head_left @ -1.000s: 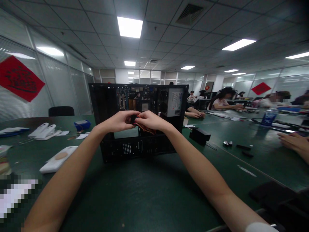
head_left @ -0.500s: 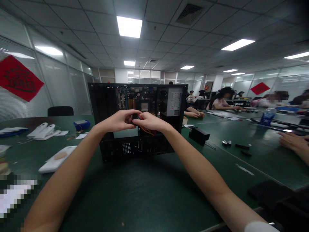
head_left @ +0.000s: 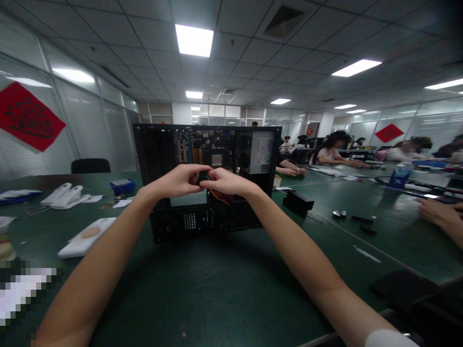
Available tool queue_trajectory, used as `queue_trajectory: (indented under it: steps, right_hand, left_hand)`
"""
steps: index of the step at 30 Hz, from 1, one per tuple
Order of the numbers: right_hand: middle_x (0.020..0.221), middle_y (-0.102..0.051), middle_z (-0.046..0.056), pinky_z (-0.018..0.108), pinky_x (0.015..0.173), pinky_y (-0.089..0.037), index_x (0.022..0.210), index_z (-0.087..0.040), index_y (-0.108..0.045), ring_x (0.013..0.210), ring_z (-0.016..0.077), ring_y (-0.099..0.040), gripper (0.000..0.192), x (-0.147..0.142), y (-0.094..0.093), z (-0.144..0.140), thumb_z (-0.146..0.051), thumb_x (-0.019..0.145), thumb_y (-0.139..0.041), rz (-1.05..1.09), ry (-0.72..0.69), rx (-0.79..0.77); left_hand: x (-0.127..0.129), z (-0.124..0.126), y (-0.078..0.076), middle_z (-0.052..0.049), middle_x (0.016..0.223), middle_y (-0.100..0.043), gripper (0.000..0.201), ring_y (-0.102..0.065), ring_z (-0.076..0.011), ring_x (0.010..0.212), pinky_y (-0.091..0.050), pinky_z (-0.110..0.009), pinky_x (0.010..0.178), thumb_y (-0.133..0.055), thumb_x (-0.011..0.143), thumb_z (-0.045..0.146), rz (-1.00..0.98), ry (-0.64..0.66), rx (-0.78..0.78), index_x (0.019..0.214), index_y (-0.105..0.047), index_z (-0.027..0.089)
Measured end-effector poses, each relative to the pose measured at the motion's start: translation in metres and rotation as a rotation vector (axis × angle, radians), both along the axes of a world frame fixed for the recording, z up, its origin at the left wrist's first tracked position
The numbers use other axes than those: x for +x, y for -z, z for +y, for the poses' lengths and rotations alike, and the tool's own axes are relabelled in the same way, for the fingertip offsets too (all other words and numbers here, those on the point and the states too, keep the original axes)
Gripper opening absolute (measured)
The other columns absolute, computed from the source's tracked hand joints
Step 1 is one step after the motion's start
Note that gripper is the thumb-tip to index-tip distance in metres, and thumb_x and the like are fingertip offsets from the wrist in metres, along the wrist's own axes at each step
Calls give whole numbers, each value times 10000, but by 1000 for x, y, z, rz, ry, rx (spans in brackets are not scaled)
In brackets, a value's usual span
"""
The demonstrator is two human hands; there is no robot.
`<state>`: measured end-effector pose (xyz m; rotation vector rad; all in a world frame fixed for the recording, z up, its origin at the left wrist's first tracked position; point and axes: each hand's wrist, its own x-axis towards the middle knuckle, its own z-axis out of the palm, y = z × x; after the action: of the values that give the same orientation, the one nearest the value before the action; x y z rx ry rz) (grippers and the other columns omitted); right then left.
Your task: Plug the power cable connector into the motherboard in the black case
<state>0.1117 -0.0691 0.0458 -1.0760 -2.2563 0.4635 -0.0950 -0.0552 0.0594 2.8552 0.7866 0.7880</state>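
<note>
— Black metal, that open computer case point(head_left: 170, 154) standing upright on the green table point(head_left: 224, 289); both hands meet right in front of its open side.

— What do the hands have?

— The left hand point(head_left: 177, 180) and the right hand point(head_left: 226, 182) are pinched together on a small dark connector point(head_left: 203, 177), fingertips of one touching those of the other. From under the right hand a bundle of red and orange wires point(head_left: 221, 195) drops down into the case.

— So both are clenched on it?

— Both are closed on that connector, yes; how the piece sits between the fingers is hidden by the fingers themselves.

— And what lies behind the grip?

— Just behind and above it, the motherboard point(head_left: 202, 147) with its slots. Up and to the right of the grip sits the grey power supply point(head_left: 261, 153) with a label on it. Below the grip, the case's lower panel with a small perforated patch.

— Around it on the table?

— Well to the left of the grip, white plastic shells point(head_left: 86, 237), more white parts point(head_left: 67, 195) farther back, and a small blue box point(head_left: 123, 185). To the right of the grip, a black block point(head_left: 298, 202), then small dark parts point(head_left: 361, 221) scattered on the green surface. At the far right edge, another person's hand point(head_left: 443, 214) rests on the table; more people sit at tables well beyond.
</note>
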Motion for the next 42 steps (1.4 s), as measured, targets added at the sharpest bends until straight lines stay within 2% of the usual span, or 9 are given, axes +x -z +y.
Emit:
queue_trajectory:
  steps: [6,11,15,20,26,30,36,42]
  right_hand:
    - [649,-509,-43,241,538,-323,736,-192,-495,609,105,-476,296,-1,3,4,-357,961,-593,46,-51,-6]
    - [794,-619,4,244,631,-418,839,-161,-578,745,141,-558,176,-2,4,7,-316,918,-608,18,-91,24]
    - [699,-587,-21,237,566,-414,850,-173,-558,647,136,-554,82,-2,3,3,-245,888,-572,56,-72,-47]
    - [664,-532,-44,221,490,-420,883,-181,-544,541,114,-530,52,0,2,3,-210,890,-502,156,-117,-81]
    - [687,-569,-33,207,471,-426,916,-174,-554,538,111,-554,60,4,-2,-4,-216,891,-520,101,-106,-50]
    - [654,-580,-33,204,468,-431,948,-176,-560,537,120,-561,68,6,-4,-9,-210,903,-522,40,-101,-62]
    - [647,-565,-38,204,497,-475,867,-185,-545,545,118,-580,40,8,-2,-4,-187,895,-516,54,-136,-147]
    - [649,-560,-43,196,511,-486,858,-185,-550,558,110,-575,29,9,-2,-3,-190,874,-526,69,-144,-147]
  left_hand:
    - [0,0,-1,-63,969,-698,592,-572,-146,728,-474,-274,692,-706,840,329,-17,11,42,1390,-614,132]
    - [1,-1,0,-55,921,-710,548,-594,-147,700,-487,-272,668,-718,824,290,-7,17,71,1345,-651,136]
    - [2,2,2,-87,1056,-744,540,-654,-163,755,-522,-281,705,-734,816,272,-21,38,150,1338,-661,154]
    - [1,8,2,-129,1237,-723,546,-702,-239,1022,-561,-340,865,-754,832,332,-81,57,317,1343,-652,169]
    - [0,5,0,-127,1215,-729,511,-697,-258,1089,-562,-381,947,-769,831,386,-67,62,399,1284,-679,167]
    - [0,3,1,-126,1204,-734,496,-707,-256,1069,-569,-368,924,-763,832,380,-30,46,423,1276,-691,170]
    - [-1,2,1,-118,1145,-753,524,-723,-265,1019,-573,-361,885,-790,806,459,1,19,461,1240,-721,174]
    - [-2,3,1,-123,1159,-752,551,-723,-269,1022,-576,-369,885,-785,808,496,13,-1,492,1255,-719,181]
